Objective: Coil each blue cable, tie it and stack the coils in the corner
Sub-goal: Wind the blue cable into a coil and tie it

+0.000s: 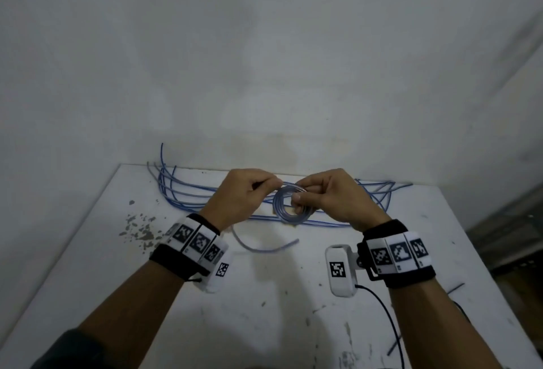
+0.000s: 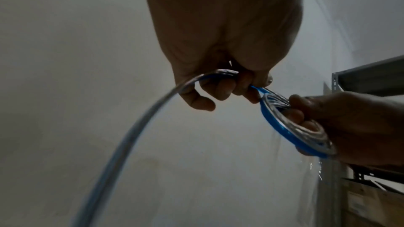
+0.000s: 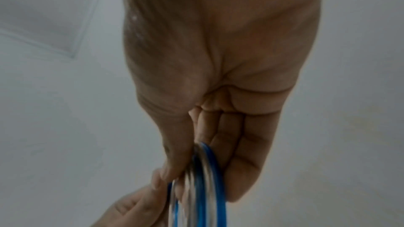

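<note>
A small blue cable coil (image 1: pixel 291 207) is held above the white table (image 1: pixel 264 295), between both hands. My right hand (image 1: pixel 320 195) pinches the coil's right side between thumb and fingers; the coil (image 3: pixel 198 187) shows edge-on in the right wrist view. My left hand (image 1: pixel 249 192) grips the cable's free run just left of the coil, fingers curled round it (image 2: pixel 218 75). The loose tail (image 1: pixel 264 246) hangs down and curves over the table. The coil (image 2: pixel 290 127) appears beside the left fingers in the left wrist view. Several loose blue cables (image 1: pixel 182 192) lie along the table's far edge.
A white wall (image 1: pixel 264 60) rises right behind the table. Dark chipped spots (image 1: pixel 138 229) mark the table's left part. A black wire (image 1: pixel 385 312) trails from the right wrist device. A metal shelf (image 2: pixel 371 78) stands off to the right.
</note>
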`<state>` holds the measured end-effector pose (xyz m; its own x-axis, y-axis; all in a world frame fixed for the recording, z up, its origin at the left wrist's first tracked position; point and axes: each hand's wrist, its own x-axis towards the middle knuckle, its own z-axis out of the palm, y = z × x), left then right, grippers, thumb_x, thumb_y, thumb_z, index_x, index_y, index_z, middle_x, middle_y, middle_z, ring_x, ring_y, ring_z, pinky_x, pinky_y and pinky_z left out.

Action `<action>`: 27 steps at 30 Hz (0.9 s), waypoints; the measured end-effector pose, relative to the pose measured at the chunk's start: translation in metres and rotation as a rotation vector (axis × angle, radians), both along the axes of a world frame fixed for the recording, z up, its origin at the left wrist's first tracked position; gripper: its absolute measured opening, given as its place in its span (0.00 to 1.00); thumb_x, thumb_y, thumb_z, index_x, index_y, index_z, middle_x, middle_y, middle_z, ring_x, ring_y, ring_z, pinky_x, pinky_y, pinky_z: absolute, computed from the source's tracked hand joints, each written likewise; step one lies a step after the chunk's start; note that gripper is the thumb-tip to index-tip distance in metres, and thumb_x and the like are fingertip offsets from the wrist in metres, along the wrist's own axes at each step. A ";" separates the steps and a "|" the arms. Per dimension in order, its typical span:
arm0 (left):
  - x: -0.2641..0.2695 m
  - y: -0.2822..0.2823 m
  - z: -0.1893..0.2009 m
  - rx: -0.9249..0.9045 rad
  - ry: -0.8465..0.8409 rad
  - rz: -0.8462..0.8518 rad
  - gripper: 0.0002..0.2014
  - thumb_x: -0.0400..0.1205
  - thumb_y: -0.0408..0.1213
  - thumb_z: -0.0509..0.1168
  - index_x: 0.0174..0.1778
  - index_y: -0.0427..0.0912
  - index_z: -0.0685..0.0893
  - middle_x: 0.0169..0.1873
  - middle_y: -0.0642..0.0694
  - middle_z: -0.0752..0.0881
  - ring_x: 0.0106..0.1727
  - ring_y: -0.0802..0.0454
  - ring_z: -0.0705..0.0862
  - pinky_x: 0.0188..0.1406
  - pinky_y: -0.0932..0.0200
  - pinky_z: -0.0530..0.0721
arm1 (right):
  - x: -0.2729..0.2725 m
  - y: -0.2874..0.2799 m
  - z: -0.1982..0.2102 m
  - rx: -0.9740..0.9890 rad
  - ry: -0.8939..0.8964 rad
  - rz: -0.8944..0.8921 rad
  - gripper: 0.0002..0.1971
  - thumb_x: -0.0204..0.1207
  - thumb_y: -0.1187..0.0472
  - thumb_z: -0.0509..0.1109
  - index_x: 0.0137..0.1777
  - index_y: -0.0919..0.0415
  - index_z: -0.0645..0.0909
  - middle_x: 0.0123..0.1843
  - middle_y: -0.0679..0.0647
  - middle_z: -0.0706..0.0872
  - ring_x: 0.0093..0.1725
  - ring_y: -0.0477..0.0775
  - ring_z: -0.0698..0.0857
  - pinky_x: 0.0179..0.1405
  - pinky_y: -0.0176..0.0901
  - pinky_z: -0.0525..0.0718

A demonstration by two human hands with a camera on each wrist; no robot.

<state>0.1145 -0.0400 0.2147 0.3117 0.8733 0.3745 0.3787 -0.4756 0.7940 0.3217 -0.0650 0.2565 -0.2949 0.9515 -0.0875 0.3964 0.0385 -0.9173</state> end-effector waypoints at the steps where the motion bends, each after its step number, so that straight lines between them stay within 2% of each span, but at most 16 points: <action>1: -0.001 0.000 -0.002 -0.027 -0.045 0.019 0.06 0.83 0.34 0.69 0.47 0.40 0.92 0.39 0.56 0.90 0.42 0.68 0.86 0.46 0.68 0.81 | 0.001 -0.001 -0.001 0.004 0.075 -0.034 0.03 0.76 0.68 0.76 0.48 0.66 0.90 0.36 0.60 0.92 0.35 0.51 0.89 0.45 0.47 0.89; 4: -0.002 -0.001 -0.002 -0.107 -0.128 0.064 0.07 0.84 0.35 0.68 0.44 0.45 0.91 0.35 0.60 0.89 0.39 0.65 0.86 0.44 0.67 0.82 | -0.005 -0.003 -0.008 0.049 0.225 -0.140 0.05 0.77 0.71 0.74 0.51 0.69 0.89 0.35 0.59 0.92 0.32 0.51 0.88 0.39 0.41 0.89; 6: 0.001 -0.003 0.000 -0.156 -0.174 0.089 0.07 0.84 0.35 0.68 0.44 0.43 0.91 0.32 0.59 0.87 0.35 0.65 0.83 0.41 0.68 0.80 | -0.010 -0.005 -0.011 0.102 0.285 -0.181 0.05 0.77 0.71 0.74 0.51 0.67 0.89 0.36 0.58 0.92 0.31 0.51 0.88 0.38 0.39 0.87; 9: 0.003 -0.009 0.003 -0.309 -0.270 0.048 0.09 0.86 0.33 0.64 0.54 0.36 0.89 0.25 0.62 0.84 0.24 0.68 0.77 0.28 0.76 0.72 | -0.011 -0.007 -0.014 0.123 0.274 -0.157 0.06 0.77 0.71 0.74 0.50 0.63 0.89 0.36 0.57 0.92 0.30 0.51 0.87 0.37 0.39 0.87; 11: 0.001 -0.012 0.002 -0.387 -0.270 -0.026 0.11 0.88 0.32 0.61 0.60 0.36 0.88 0.21 0.61 0.81 0.20 0.64 0.70 0.23 0.73 0.67 | -0.009 -0.007 -0.011 0.108 0.213 -0.116 0.06 0.77 0.71 0.74 0.50 0.64 0.90 0.35 0.55 0.92 0.29 0.48 0.87 0.35 0.36 0.85; 12: -0.001 -0.013 0.003 -0.390 -0.239 -0.061 0.12 0.88 0.32 0.60 0.60 0.36 0.88 0.20 0.61 0.79 0.21 0.64 0.68 0.24 0.70 0.67 | -0.008 -0.007 -0.009 0.101 0.172 -0.090 0.06 0.77 0.71 0.74 0.51 0.66 0.90 0.34 0.55 0.92 0.29 0.47 0.87 0.34 0.35 0.85; 13: -0.002 -0.014 0.003 -0.369 -0.197 -0.087 0.13 0.89 0.32 0.59 0.59 0.36 0.88 0.21 0.62 0.80 0.23 0.65 0.71 0.27 0.69 0.70 | -0.007 -0.006 -0.006 0.097 0.129 -0.061 0.06 0.77 0.70 0.74 0.51 0.67 0.90 0.35 0.56 0.92 0.29 0.47 0.86 0.34 0.35 0.84; 15: -0.002 -0.018 0.006 -0.308 -0.132 -0.138 0.12 0.88 0.33 0.60 0.57 0.37 0.90 0.33 0.62 0.89 0.35 0.67 0.84 0.40 0.64 0.80 | -0.006 -0.004 -0.002 0.093 0.059 0.000 0.06 0.78 0.68 0.75 0.51 0.68 0.91 0.36 0.58 0.93 0.31 0.48 0.87 0.36 0.36 0.85; 17: 0.001 -0.020 0.006 -0.279 -0.082 -0.158 0.11 0.87 0.36 0.63 0.56 0.41 0.91 0.45 0.54 0.93 0.49 0.58 0.90 0.54 0.56 0.86 | -0.006 -0.002 0.002 0.090 0.011 0.054 0.05 0.78 0.67 0.75 0.51 0.67 0.91 0.37 0.57 0.93 0.33 0.48 0.88 0.36 0.38 0.85; 18: 0.002 -0.020 0.007 -0.274 -0.072 -0.153 0.11 0.87 0.38 0.64 0.53 0.42 0.92 0.45 0.52 0.93 0.51 0.55 0.91 0.56 0.54 0.87 | -0.006 -0.001 0.003 0.086 0.006 0.065 0.05 0.78 0.67 0.75 0.51 0.67 0.90 0.37 0.56 0.93 0.33 0.47 0.88 0.36 0.37 0.85; 20: 0.003 -0.020 0.008 -0.308 -0.125 -0.154 0.13 0.87 0.38 0.63 0.49 0.37 0.93 0.43 0.45 0.93 0.49 0.49 0.92 0.56 0.52 0.88 | -0.006 -0.001 0.003 0.063 0.077 0.047 0.06 0.78 0.70 0.74 0.52 0.70 0.89 0.35 0.54 0.92 0.29 0.43 0.87 0.34 0.32 0.82; 23: 0.007 -0.021 0.011 -0.452 -0.356 -0.121 0.18 0.86 0.39 0.62 0.48 0.27 0.90 0.43 0.31 0.91 0.49 0.35 0.91 0.54 0.47 0.89 | -0.012 -0.002 0.000 0.117 0.210 -0.029 0.05 0.78 0.72 0.72 0.51 0.73 0.88 0.33 0.54 0.91 0.27 0.45 0.84 0.33 0.33 0.82; 24: 0.011 -0.022 0.011 -0.492 -0.430 -0.078 0.19 0.86 0.41 0.63 0.48 0.25 0.89 0.43 0.28 0.90 0.48 0.33 0.90 0.53 0.46 0.90 | -0.015 -0.002 -0.002 0.158 0.240 -0.066 0.05 0.78 0.71 0.72 0.51 0.72 0.88 0.33 0.54 0.91 0.27 0.45 0.83 0.33 0.34 0.82; 25: 0.016 -0.023 0.010 -0.511 -0.491 -0.015 0.20 0.85 0.42 0.64 0.47 0.26 0.89 0.42 0.28 0.90 0.47 0.33 0.91 0.50 0.46 0.90 | -0.019 -0.002 -0.005 0.197 0.270 -0.109 0.05 0.78 0.71 0.72 0.50 0.70 0.89 0.33 0.54 0.91 0.27 0.46 0.83 0.33 0.35 0.82; 27: 0.027 -0.029 0.005 -0.469 -0.553 0.127 0.17 0.83 0.43 0.66 0.45 0.32 0.91 0.39 0.34 0.92 0.42 0.41 0.91 0.46 0.51 0.90 | -0.025 -0.002 -0.012 0.252 0.337 -0.210 0.05 0.79 0.71 0.73 0.49 0.64 0.90 0.33 0.53 0.91 0.28 0.47 0.84 0.35 0.38 0.84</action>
<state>0.1411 -0.0685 0.2194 0.0718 0.9971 0.0256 -0.1064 -0.0178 0.9942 0.2967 -0.0671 0.2441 -0.0663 0.9728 0.2219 0.1015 0.2278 -0.9684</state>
